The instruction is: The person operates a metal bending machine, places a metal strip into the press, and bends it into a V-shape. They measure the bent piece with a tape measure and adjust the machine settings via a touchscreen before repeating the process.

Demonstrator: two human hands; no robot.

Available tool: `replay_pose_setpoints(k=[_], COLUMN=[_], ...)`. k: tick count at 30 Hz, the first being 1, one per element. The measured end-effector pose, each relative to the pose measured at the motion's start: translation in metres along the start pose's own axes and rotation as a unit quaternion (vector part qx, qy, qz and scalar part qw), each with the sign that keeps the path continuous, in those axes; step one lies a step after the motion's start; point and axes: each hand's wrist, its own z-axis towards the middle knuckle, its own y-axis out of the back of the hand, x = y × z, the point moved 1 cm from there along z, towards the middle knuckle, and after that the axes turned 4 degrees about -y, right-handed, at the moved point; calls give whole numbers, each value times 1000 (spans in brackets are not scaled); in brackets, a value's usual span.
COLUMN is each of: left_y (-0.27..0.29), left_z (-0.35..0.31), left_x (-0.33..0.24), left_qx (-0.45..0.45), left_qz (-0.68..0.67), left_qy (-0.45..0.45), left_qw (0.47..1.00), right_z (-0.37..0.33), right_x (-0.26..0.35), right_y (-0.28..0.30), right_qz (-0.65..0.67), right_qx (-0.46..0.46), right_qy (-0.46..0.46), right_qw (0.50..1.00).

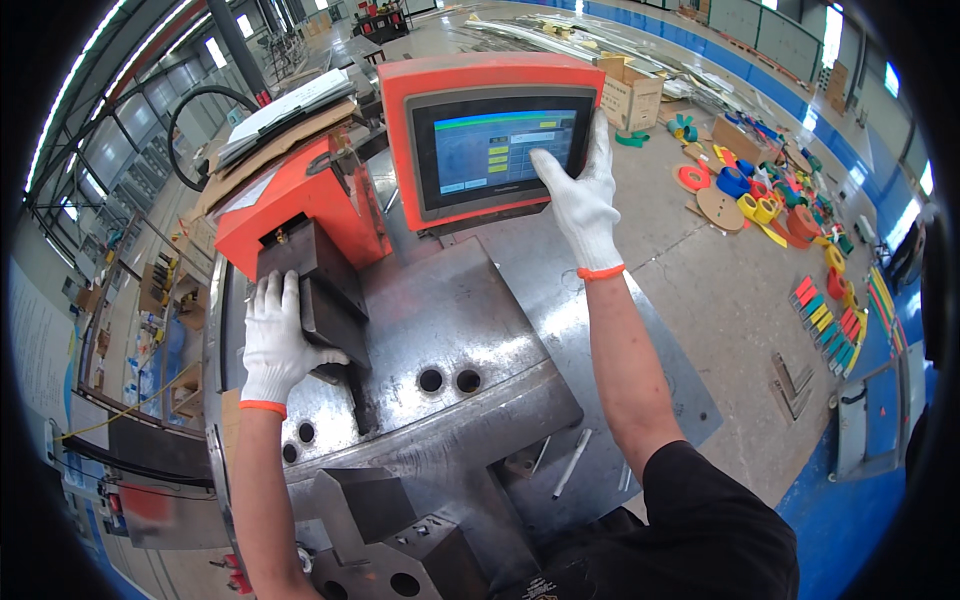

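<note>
My left hand [278, 340], in a white knit glove with an orange cuff, lies with fingers stretched out and thumb spread against a dark steel block [335, 325]. That block stands in front of an orange-red machine housing [300, 205]. My right hand [583, 195], gloved the same way, holds the right edge of a touchscreen control panel [490, 72] with a red frame. Its fingers run along the frame's side, and its thumb reaches over the lit screen [500, 150]. Whether the thumb touches the glass I cannot tell.
A steel machine bed [450, 330] with round holes spreads below the panel. Nearer me are an angular steel block [370, 510] and a thin metal rod [572, 463]. Papers and cardboard [285, 115] lie behind the housing. Coloured tape rolls [765, 208] and a cardboard box [632, 95] sit on the floor.
</note>
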Motion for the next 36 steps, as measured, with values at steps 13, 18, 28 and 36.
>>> replay_pose_setpoints(k=[13,18,28,36], left_y=[3,2,3,4], left_z=[1,0,-1,-2], left_x=[-2,-1,-2,0], left_qx=[9,6,2,-2], left_qz=[6,0,1,-2], left_qy=[6,7,3,1], left_qw=[1000,1000,1000,1000], right_z=[8,8,6,-1], right_x=[-14,-14,-12,7], right_y=[28,32,29,17], right_qz=[30,27,24,-105], right_qx=[73,90,78,60], right_qy=[-17,-15,-21,-34], right_qw=[997,995,996,992])
